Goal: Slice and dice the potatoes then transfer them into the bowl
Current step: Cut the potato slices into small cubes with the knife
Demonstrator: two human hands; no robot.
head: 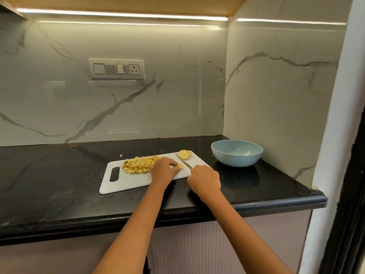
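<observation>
A white cutting board (pixel 126 182) lies on the black counter. A heap of diced potato (pixel 138 165) covers its middle. My left hand (pixel 163 168) pinches a small potato piece (pixel 180 165) against the board. My right hand (pixel 204 179) grips a knife (pixel 183 160) by its handle, with the blade pointing away just right of that piece. Potato slices (pixel 184 154) sit at the board's far right corner. The light blue bowl (pixel 237 153) stands to the right and looks empty.
The black counter (pixel 59 184) ends in a rounded front edge and meets marble walls behind and to the right. One stray potato cube (pixel 121 155) lies on the counter behind the board. A switch panel (pixel 116 68) is on the back wall.
</observation>
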